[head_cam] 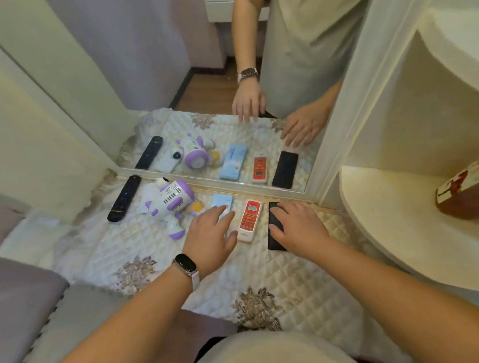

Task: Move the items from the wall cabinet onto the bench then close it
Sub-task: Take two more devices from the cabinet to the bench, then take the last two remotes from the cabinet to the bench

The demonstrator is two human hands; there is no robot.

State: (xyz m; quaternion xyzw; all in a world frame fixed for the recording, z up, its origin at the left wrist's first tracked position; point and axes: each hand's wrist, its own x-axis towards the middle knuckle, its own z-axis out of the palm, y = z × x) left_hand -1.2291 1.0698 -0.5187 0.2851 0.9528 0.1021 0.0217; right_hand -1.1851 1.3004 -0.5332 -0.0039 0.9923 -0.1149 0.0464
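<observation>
Quilted cream cloth (263, 275) with brown flower prints covers the bench, and five items lie on it in one row just before a mirror (205, 180). From left to right they are one black remote (124, 199), one white-and-purple toy gun (170, 201), one light blue box (222, 199), one red-and-white remote (249, 219) and one black phone (275, 244). That makes two remotes and one of each other thing.

Both hands are down among them. The left hand (210, 232), with one band (185, 264) on its wrist, has its fingers spread and straight over the blue box, gripping nothing. The right hand (299, 226) lies flat with spread fingers on the phone, not curled round it.

One red-and-white labelled container (462, 192) stands on a rounded shelf (391, 203) at right.
</observation>
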